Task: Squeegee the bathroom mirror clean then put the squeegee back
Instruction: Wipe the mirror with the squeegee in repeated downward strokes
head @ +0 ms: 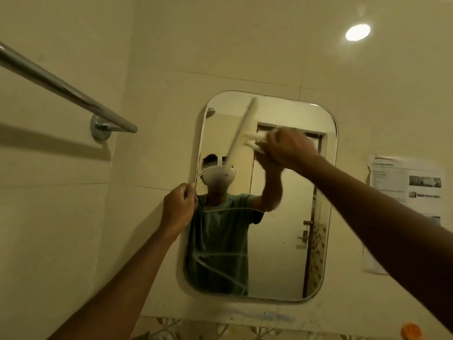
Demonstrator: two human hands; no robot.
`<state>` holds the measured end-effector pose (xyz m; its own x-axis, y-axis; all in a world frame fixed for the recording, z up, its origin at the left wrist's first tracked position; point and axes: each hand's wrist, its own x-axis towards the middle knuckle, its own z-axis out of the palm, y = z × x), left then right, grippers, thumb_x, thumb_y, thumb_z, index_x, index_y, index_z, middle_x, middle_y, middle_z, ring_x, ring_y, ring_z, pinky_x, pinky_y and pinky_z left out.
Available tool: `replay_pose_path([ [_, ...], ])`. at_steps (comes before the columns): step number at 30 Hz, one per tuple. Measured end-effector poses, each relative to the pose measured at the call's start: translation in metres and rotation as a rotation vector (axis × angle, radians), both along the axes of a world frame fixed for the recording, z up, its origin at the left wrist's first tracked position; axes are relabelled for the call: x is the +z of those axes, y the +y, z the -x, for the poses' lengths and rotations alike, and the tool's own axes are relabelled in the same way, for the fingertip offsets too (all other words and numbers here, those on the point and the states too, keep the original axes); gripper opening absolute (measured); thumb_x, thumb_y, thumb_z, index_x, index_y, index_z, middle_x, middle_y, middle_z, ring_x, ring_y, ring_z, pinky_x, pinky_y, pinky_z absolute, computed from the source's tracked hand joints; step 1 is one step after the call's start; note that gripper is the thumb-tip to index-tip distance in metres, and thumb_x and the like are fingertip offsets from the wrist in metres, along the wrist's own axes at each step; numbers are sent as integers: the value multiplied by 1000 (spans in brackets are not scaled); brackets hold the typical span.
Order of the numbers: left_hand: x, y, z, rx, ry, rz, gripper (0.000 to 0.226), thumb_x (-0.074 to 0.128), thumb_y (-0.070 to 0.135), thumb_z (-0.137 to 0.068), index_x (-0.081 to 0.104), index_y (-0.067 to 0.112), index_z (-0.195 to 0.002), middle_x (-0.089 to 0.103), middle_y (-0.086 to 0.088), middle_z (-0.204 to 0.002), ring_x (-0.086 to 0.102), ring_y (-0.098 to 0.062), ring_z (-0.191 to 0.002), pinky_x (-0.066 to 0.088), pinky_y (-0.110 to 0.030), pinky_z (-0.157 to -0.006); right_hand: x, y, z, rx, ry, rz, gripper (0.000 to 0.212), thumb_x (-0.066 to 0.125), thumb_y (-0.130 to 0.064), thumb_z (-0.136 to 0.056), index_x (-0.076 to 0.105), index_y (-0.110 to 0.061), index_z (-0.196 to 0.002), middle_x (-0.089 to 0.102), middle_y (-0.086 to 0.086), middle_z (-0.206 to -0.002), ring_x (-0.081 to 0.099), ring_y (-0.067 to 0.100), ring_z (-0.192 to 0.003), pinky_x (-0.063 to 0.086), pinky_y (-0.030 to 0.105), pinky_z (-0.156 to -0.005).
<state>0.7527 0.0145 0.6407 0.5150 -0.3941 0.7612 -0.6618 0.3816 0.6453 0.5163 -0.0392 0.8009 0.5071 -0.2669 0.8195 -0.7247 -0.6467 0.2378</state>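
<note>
Right hand (289, 149) is gripping the handle of the white squeegee (241, 132). Its fingers are curling fully round the handle and the back of the hand is facing the camera. The fingers are hiding most of the handle; only a short stub is showing to the left of the knuckles.

The blade is lying against the upper part of the mirror (277, 241). It is tilting, with its top end close to the mirror's top edge and its lower end reaching down and left toward mid height. Blade and hand are blurring slightly.

Left hand (179, 207) is holding the mirror's left edge at about mid height, pinching the rim between curled fingers and thumb. Both forearms are reaching up from the bottom of the view.

Thin pale streaks (220, 256) are showing on the lower left of the glass. The mirror, a rounded rectangle, is hanging on a cream tiled wall (159, 57).

A chrome towel rail (61, 87) is running along the wall at upper left. A printed paper notice (407, 185) is hanging just right of the mirror. A round ceiling light (358, 32) is glowing at top right. An orange object (411, 331) is showing at the bottom right corner, too cut off to identify.
</note>
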Motion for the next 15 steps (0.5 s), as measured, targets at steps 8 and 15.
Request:
replay_pose_path([
  [8, 19, 12, -13, -35, -62, -120, 42, 46, 37, -96, 64, 7, -74, 66, -11, -66, 65, -25, -61, 55, -34, -58, -35, -38, 122, -167, -281, -72, 37, 30, -34, -99, 46, -15, -72, 45, 1, -48, 39, 15, -37, 33, 22, -40],
  [15, 52, 12, -10, 175, 90, 98, 53, 41, 48, -94, 63, 10, -65, 64, -8, -59, 64, -25, -56, 56, -41, -61, 0, -27, 73, -38, -288, 40, 53, 29, -39, -100, 56, -12, -63, 50, 2, -47, 43, 14, -36, 34, 22, -42],
])
